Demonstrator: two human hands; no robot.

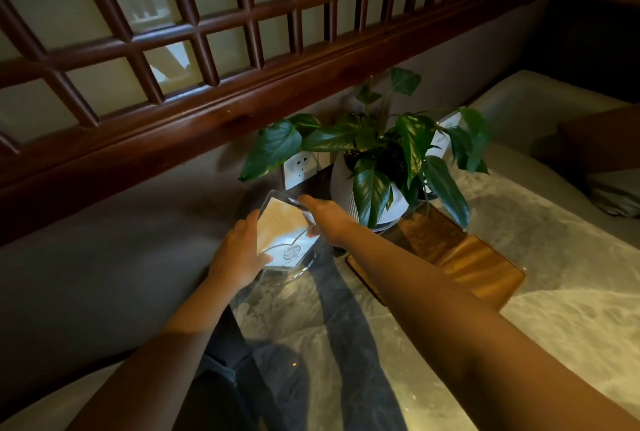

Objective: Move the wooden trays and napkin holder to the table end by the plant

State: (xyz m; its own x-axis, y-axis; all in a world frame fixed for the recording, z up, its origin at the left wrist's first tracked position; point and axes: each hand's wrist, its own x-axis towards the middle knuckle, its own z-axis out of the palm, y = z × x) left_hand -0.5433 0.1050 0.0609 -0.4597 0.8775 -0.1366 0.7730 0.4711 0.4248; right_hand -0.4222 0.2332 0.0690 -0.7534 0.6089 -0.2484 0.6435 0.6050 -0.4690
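A clear napkin holder [282,222] with white and tan napkins stands at the table's far left corner, just left of the potted plant [377,160]. My left hand [239,250] grips its near left side. On its far right edge rests my right hand [325,219], fingers closed around it. Wooden trays [485,267] lie stacked on the marble table [554,309], right of my right forearm and in front of the plant's white pot.
A wall with a power socket [299,167] and a dark wooden lattice screen [207,49] backs the table end. A cushioned bench [86,257] runs along the left; another seat [540,101] lies beyond the plant. A small card [446,132] stands behind the leaves.
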